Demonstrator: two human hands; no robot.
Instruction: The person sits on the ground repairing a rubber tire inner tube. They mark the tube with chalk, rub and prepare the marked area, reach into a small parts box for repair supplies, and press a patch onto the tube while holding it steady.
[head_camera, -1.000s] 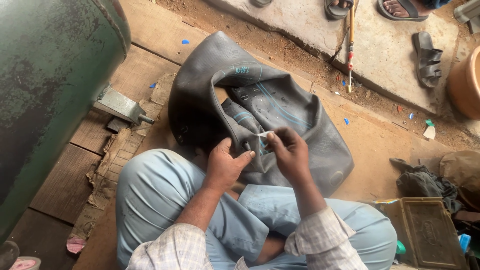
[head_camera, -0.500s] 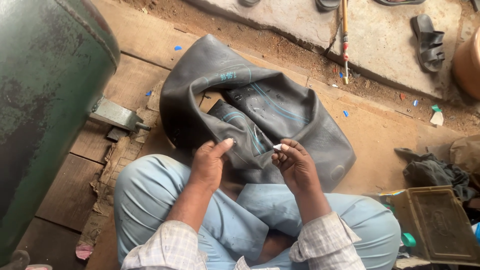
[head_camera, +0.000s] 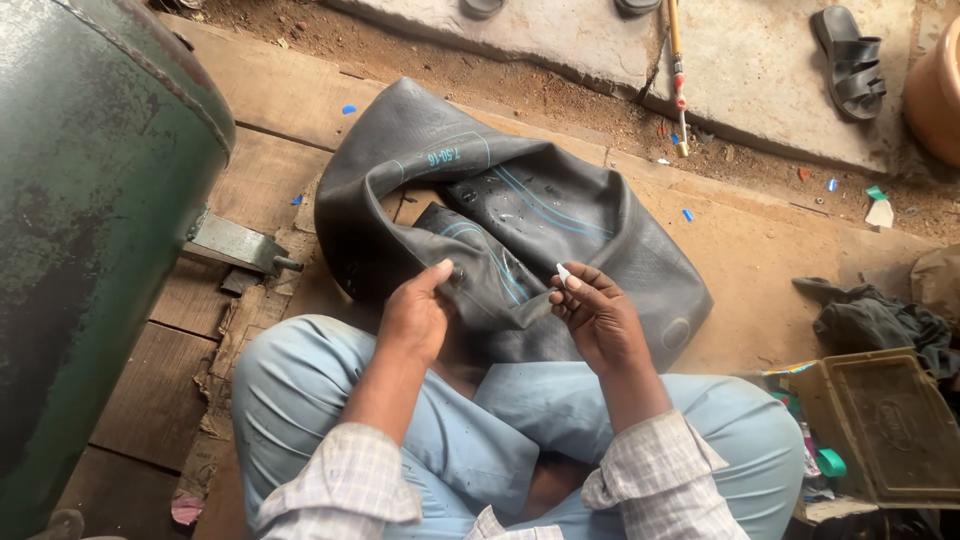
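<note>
Black inner tube (head_camera: 520, 215) with thin teal lines; pale blue trousers (head_camera: 500, 420); white-grey checked sleeves (head_camera: 655, 480) — dark green tank (head_camera: 90, 200), tan wooden planks (head_camera: 260, 160), black sandal (head_camera: 850, 60) — small white piece (head_camera: 563, 272).

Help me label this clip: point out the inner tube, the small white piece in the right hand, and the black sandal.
inner tube (head_camera: 560, 215), head view, on its wet upper fold.
small white piece (head_camera: 563, 272), head view, on its tip above the right hand's fingers.
black sandal (head_camera: 850, 62), head view, on its straps.

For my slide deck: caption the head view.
Left hand presses a folded black rubber inner tube; right hand pinches a small white piece.
</note>
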